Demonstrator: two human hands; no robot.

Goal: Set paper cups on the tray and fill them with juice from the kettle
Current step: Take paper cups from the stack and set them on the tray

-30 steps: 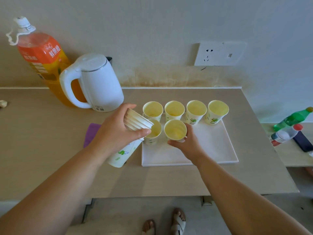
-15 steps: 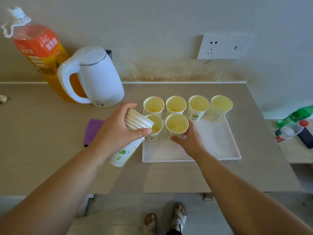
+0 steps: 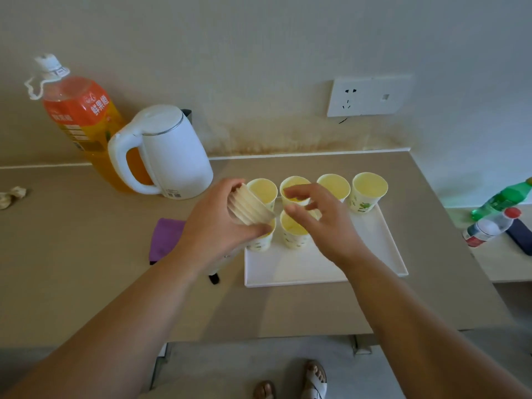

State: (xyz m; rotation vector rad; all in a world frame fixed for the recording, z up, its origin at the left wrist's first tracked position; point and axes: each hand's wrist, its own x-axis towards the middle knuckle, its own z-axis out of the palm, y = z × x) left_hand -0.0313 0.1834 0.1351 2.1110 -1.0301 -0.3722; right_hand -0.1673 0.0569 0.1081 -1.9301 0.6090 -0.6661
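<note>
Six cups stand on the white tray [image 3: 322, 272]: four in the back row, two in the front row at its left. No juice can be made out in them. Left hand [image 3: 218, 228] is closed around a tilted stack of cups [image 3: 249, 207], held above the tray's left edge. Right hand [image 3: 322, 223] hovers over the front cup [image 3: 293, 234], fingers spread and curled, gripping nothing. Kettle [image 3: 169, 154] sits on the desk [image 3: 72, 254] behind and to the left, beside a juice bottle [image 3: 83, 119].
</note>
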